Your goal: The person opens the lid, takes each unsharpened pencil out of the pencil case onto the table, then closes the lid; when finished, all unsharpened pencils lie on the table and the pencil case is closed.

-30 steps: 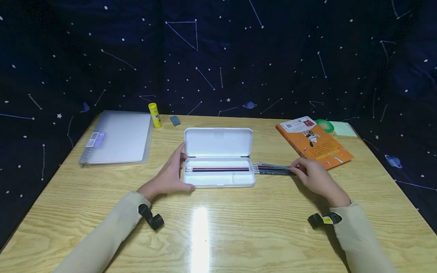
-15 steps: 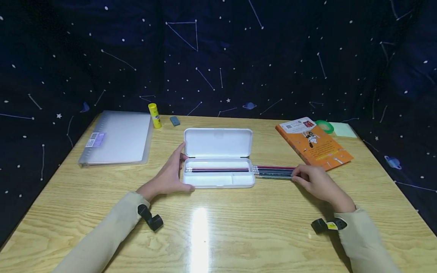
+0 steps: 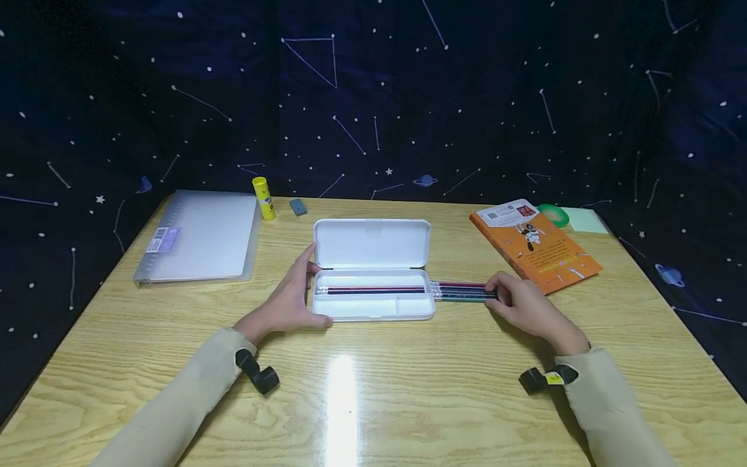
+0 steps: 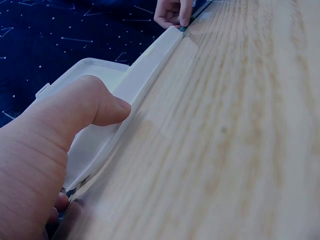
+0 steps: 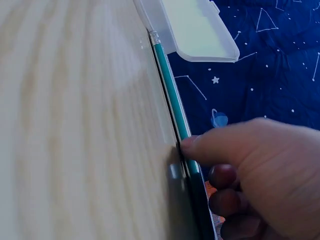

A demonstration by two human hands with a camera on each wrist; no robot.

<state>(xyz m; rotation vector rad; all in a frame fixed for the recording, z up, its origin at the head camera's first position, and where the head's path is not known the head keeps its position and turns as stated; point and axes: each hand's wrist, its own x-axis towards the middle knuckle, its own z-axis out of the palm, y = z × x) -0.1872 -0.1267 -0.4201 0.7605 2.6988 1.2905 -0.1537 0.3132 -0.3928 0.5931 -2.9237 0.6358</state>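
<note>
A white pencil case (image 3: 356, 308) lies with its lid up in the middle of the table, a few pencils (image 3: 373, 290) in its long rear compartment. My left hand (image 3: 286, 299) holds the case's left end, thumb at the front edge and fingers behind; in the left wrist view the thumb (image 4: 107, 107) presses the front wall. To the right, my right hand (image 3: 530, 306) pinches a row of several dark, red and green pencils (image 3: 461, 292). Their metal-banded eraser ends meet the case's right end. A green pencil (image 5: 170, 90) lies nearest the thumb in the right wrist view.
A clear-covered binder (image 3: 204, 237) lies at left, near a yellow glue stick (image 3: 264, 199) and a blue-grey eraser (image 3: 298, 207). Behind my right hand are an orange book (image 3: 539, 250), green tape (image 3: 554, 215) and pale sticky notes (image 3: 587, 220). A starry cloth (image 3: 373, 97) hangs behind.
The green pencil, slanted over the others before, now lies alongside them at the front. My right hand first shifted slightly right and forward, then slid left along the pencils. The left hand stays put.
</note>
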